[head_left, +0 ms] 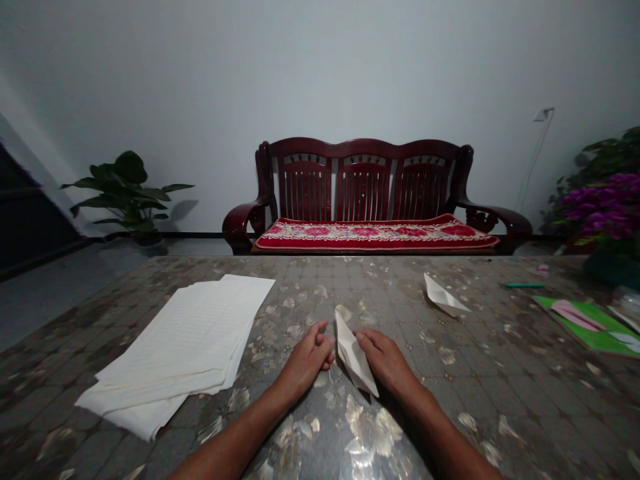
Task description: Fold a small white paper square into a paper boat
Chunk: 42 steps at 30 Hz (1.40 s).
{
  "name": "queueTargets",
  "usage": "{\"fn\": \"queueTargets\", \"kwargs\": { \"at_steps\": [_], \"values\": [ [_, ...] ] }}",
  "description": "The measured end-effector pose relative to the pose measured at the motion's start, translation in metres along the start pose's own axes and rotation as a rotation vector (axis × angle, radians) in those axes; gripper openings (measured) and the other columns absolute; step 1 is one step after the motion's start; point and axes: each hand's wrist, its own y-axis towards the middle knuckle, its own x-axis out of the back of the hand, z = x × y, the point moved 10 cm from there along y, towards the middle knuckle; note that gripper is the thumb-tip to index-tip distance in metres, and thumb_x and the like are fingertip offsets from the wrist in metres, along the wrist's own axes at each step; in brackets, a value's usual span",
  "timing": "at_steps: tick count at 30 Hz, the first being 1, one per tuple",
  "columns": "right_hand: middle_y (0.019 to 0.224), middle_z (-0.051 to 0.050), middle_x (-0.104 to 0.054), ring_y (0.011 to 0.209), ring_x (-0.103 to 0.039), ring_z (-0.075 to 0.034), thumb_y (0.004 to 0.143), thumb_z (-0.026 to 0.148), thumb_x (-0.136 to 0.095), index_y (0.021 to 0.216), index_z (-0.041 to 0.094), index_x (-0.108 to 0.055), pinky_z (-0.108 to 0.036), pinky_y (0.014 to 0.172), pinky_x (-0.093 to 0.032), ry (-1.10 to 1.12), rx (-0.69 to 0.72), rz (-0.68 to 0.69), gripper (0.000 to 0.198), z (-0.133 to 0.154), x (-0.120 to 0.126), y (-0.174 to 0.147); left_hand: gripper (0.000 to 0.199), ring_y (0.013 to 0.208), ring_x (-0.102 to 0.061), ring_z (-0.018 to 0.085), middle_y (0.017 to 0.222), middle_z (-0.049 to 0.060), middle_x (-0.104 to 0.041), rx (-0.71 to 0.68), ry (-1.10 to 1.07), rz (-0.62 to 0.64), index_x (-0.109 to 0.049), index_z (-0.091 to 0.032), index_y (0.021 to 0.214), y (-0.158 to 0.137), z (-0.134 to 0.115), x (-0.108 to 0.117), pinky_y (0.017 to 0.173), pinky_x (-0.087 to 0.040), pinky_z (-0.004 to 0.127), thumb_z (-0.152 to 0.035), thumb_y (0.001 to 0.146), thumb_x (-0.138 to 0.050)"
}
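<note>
A folded white paper boat (355, 357) stands tilted over the table in front of me, its long side running from upper left to lower right. My right hand (383, 353) grips its right side, thumb on the upper edge and the other fingers mostly hidden behind the paper. Just left of the boat is my left hand (313, 350), fingers loosely curled and apart, holding nothing; its thumb tip comes close to the paper. Farther back on the right lies a second folded paper boat (444, 297).
A stack of white paper sheets (180, 340) lies on the left of the patterned table (280, 440). To the right are a green pen (525, 285), a green booklet (575, 327) and purple flowers (607, 203). A wooden bench (364, 180) stands beyond the table's far edge.
</note>
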Motion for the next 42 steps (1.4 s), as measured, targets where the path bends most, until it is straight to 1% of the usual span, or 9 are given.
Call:
{"fn": "queueTargets", "kwargs": {
  "at_steps": [6, 12, 17, 22, 24, 28, 35, 39, 42],
  "values": [
    [0.104, -0.012, -0.072, 0.1, -0.063, -0.027, 0.093, 0.054, -0.04, 0.104, 0.016, -0.075, -0.037, 0.091, -0.045, 0.027, 0.047, -0.012, 0.053, 0.004, -0.004, -0.003, 0.062, 0.06, -0.055, 0.011, 0.078, -0.003, -0.054, -0.011, 0.088, -0.013, -0.044, -0.012, 0.137, 0.004, -0.005, -0.002, 0.055, -0.045, 0.023, -0.037, 0.082, -0.061],
    [0.111, -0.013, -0.072, 0.105, -0.063, -0.026, 0.093, 0.05, -0.041, 0.109, 0.017, -0.074, -0.039, 0.096, -0.045, 0.014, 0.044, -0.059, 0.049, 0.0, 0.001, -0.003, 0.066, 0.06, -0.057, 0.012, 0.075, -0.004, -0.056, -0.011, 0.102, -0.028, -0.043, -0.012, 0.138, 0.007, 0.001, 0.0, 0.056, -0.044, 0.022, -0.03, 0.077, -0.063],
    [0.109, -0.011, -0.072, 0.101, -0.064, -0.026, 0.085, 0.04, -0.05, 0.113, 0.016, -0.072, -0.039, 0.093, -0.048, 0.044, 0.009, -0.027, 0.042, -0.008, -0.003, -0.002, 0.064, 0.058, -0.057, 0.012, 0.072, -0.005, -0.057, -0.007, 0.127, -0.029, -0.044, -0.013, 0.137, 0.008, 0.001, -0.001, 0.055, -0.043, 0.022, -0.027, 0.077, -0.062],
    [0.111, -0.011, -0.072, 0.098, -0.065, -0.026, 0.078, 0.03, -0.053, 0.118, 0.015, -0.07, -0.039, 0.092, -0.048, 0.062, 0.008, -0.01, 0.046, -0.009, -0.01, -0.002, 0.063, 0.052, -0.053, 0.01, 0.067, -0.007, -0.053, 0.025, 0.105, -0.018, -0.045, -0.014, 0.136, 0.011, 0.003, -0.002, 0.05, -0.042, 0.019, -0.019, 0.075, -0.06],
    [0.112, -0.011, -0.071, 0.1, -0.065, -0.026, 0.08, 0.032, -0.053, 0.119, 0.015, -0.069, -0.039, 0.093, -0.048, 0.073, 0.012, -0.023, 0.046, -0.009, -0.009, -0.002, 0.063, 0.049, -0.051, 0.009, 0.068, -0.008, -0.053, 0.023, 0.127, -0.027, -0.045, -0.015, 0.135, 0.013, 0.003, -0.002, 0.049, -0.042, 0.019, -0.016, 0.073, -0.059],
    [0.105, -0.011, -0.071, 0.096, -0.065, -0.026, 0.083, 0.04, -0.054, 0.124, 0.015, -0.065, -0.038, 0.088, -0.05, 0.084, -0.03, -0.049, 0.049, -0.015, -0.006, -0.001, 0.063, 0.046, -0.05, 0.009, 0.067, -0.008, -0.053, 0.017, 0.165, -0.057, -0.045, -0.014, 0.134, 0.014, 0.002, 0.0, 0.046, -0.043, 0.019, -0.011, 0.073, -0.056],
    [0.105, -0.009, -0.067, 0.096, -0.063, -0.023, 0.082, 0.036, -0.055, 0.128, 0.016, -0.06, -0.037, 0.09, -0.048, 0.031, 0.001, -0.043, 0.051, -0.011, -0.006, 0.001, 0.063, 0.044, -0.05, 0.008, 0.063, -0.009, -0.052, 0.001, 0.15, -0.122, -0.044, -0.015, 0.135, 0.014, 0.002, 0.006, 0.044, -0.042, 0.018, -0.011, 0.074, -0.059],
    [0.108, -0.009, -0.066, 0.098, -0.062, -0.025, 0.08, 0.038, -0.058, 0.129, 0.018, -0.059, -0.039, 0.09, -0.048, 0.01, -0.022, -0.056, 0.053, -0.012, 0.001, 0.003, 0.062, 0.044, -0.052, 0.01, 0.063, -0.008, -0.054, -0.033, 0.198, -0.134, -0.045, -0.016, 0.136, 0.015, 0.0, 0.006, 0.044, -0.043, 0.02, -0.013, 0.075, -0.06],
    [0.106, -0.01, -0.066, 0.093, -0.064, -0.024, 0.081, 0.045, -0.055, 0.127, 0.018, -0.058, -0.037, 0.082, -0.051, 0.061, -0.077, -0.005, 0.054, -0.013, 0.001, 0.004, 0.061, 0.044, -0.053, 0.01, 0.062, -0.008, -0.055, -0.045, 0.208, -0.133, -0.046, -0.016, 0.136, 0.014, -0.004, 0.005, 0.044, -0.042, 0.019, -0.014, 0.078, -0.06]
  ]
}}
